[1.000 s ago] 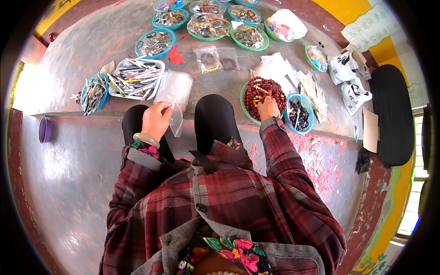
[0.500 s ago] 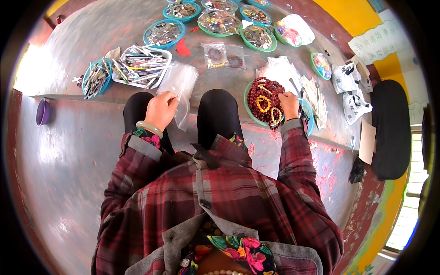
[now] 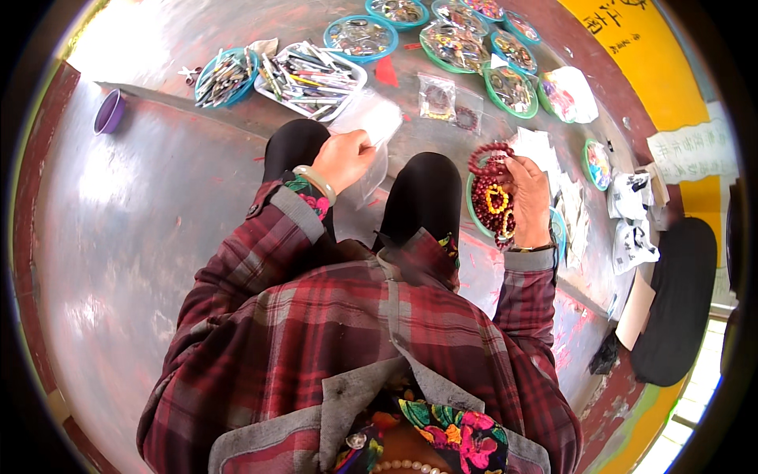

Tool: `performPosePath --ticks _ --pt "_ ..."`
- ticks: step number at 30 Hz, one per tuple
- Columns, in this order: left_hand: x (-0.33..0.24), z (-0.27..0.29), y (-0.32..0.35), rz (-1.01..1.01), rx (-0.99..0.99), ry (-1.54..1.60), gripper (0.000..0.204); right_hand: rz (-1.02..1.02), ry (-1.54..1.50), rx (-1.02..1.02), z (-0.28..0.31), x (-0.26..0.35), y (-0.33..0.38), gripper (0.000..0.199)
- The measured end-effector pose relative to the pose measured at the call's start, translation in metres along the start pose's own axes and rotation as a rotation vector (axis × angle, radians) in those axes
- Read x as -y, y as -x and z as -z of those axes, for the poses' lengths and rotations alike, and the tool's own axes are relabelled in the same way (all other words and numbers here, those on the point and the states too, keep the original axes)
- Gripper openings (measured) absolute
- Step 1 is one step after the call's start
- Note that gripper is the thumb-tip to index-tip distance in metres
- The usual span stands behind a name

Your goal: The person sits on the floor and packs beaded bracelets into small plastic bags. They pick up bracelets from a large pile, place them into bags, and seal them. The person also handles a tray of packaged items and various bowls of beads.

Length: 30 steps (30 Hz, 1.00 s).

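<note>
My left hand (image 3: pixel 341 162) is closed over my left knee, pinching clear plastic bags (image 3: pixel 373 116) that lie on the ledge and hang over its edge. To the right, my right hand (image 3: pixel 530 201) grips a dark red bead bracelet (image 3: pixel 489 148) between thumb and fingers, raised above a green basin (image 3: pixel 473 210). More dark red bracelets fill that basin, with a yellow bead bracelet (image 3: pixel 497 199) on top. My right hand hides part of the basin. Two bagged bracelets (image 3: pixel 437 97) lie flat on the ledge, beyond my knees.
A white tray of pens (image 3: pixel 312 79) and a blue basin of pens (image 3: pixel 227 77) stand at the left. Several basins of bagged bracelets (image 3: pixel 455 47) are farther back. White plastic bags (image 3: pixel 634 245) sit at the right. A purple bowl (image 3: pixel 110 111) rests at far left.
My right hand has lifted a dark red bracelet up from the pile in the green basin. My left hand keeps its hold on the plastic bags. The whole view has shifted and turned.
</note>
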State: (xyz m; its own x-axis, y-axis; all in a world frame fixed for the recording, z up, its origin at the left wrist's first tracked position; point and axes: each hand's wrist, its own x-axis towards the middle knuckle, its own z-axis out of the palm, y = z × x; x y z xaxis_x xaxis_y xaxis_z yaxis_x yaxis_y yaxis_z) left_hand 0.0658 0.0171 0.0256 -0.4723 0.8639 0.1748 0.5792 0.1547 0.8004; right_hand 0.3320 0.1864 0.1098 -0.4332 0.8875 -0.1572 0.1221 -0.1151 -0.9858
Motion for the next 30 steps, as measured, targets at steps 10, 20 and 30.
performPosePath --ticks 10,20,30 --pt "-0.001 -0.001 -0.003 0.089 0.114 0.079 0.017 -0.143 -0.166 0.372 -0.111 -0.008 0.029 0.015" --pt "0.005 -0.004 -0.001 -0.002 0.112 0.118 0.02 -0.179 0.008 0.39 -0.12 -0.021 0.028 0.02" --pt "0.002 -0.002 0.001 0.056 0.182 0.235 0.018 -0.086 0.342 0.415 -0.138 -0.035 0.016 0.023"
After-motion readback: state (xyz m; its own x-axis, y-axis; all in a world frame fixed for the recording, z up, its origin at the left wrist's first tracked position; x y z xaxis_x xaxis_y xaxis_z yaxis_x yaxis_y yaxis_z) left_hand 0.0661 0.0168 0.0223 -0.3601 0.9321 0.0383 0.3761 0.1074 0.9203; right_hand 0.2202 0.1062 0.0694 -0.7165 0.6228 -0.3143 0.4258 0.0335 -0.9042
